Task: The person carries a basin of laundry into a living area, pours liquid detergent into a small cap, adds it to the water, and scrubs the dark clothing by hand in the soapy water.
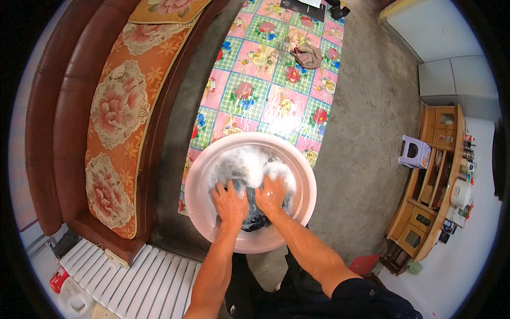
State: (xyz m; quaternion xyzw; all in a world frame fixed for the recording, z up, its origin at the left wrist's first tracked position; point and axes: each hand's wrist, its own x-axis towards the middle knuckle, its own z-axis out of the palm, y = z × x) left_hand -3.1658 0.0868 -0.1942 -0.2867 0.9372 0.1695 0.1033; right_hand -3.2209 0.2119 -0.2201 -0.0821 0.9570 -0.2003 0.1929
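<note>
A pink plastic basin [308,195] stands at the near end of a table with a flowered, checked cover [247,93]. Dark wet cloth [255,221] lies inside it under white suds [249,163]. Both of my hands are in the basin. My left hand [231,203] rests on the cloth at the left, fingers spread and their tips at the foam. My right hand [272,194] presses on the cloth at the right, its fingertips partly covered by suds. Whether either hand grips the cloth is hidden.
A crumpled brownish cloth [308,56] lies farther up the wet table cover. Left stands a brown leather sofa [73,115] with a floral cover; below it is a white radiator [139,279]. At right are a purple plastic stool [414,152] and a wooden cabinet [412,207].
</note>
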